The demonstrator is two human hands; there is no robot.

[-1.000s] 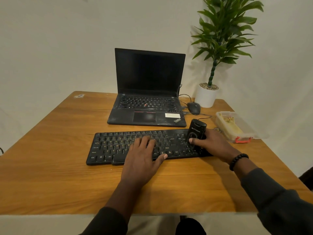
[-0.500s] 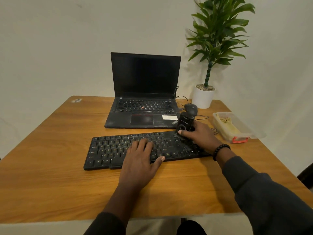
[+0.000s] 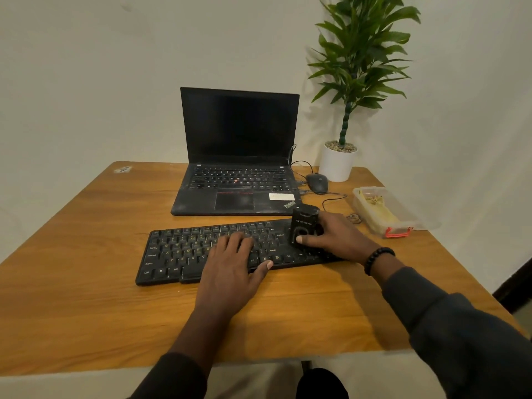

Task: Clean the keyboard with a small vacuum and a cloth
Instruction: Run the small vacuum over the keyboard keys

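Head view showed the right hand (image 3: 336, 236) with its fingers curled round a small black vacuum (image 3: 304, 226), the thumb pressed across the front of it, at the centre right of the frame. That vacuum stood upright on the right end of the black keyboard (image 3: 201, 249), which lay on the wooden table (image 3: 86, 298) in the middle of the picture. The left hand (image 3: 230, 272) lay flat on the keys, fingers straight and slightly spread, thumb reaching right along the bottom row. A beaded bracelet (image 3: 378, 259) sat on the right wrist, dark sleeves behind both wrists. The vacuum's lower end was hidden by the hand, and its white lettering was too small to read. "ThinkPad" could be made out on the laptop (image 3: 239, 180) behind.
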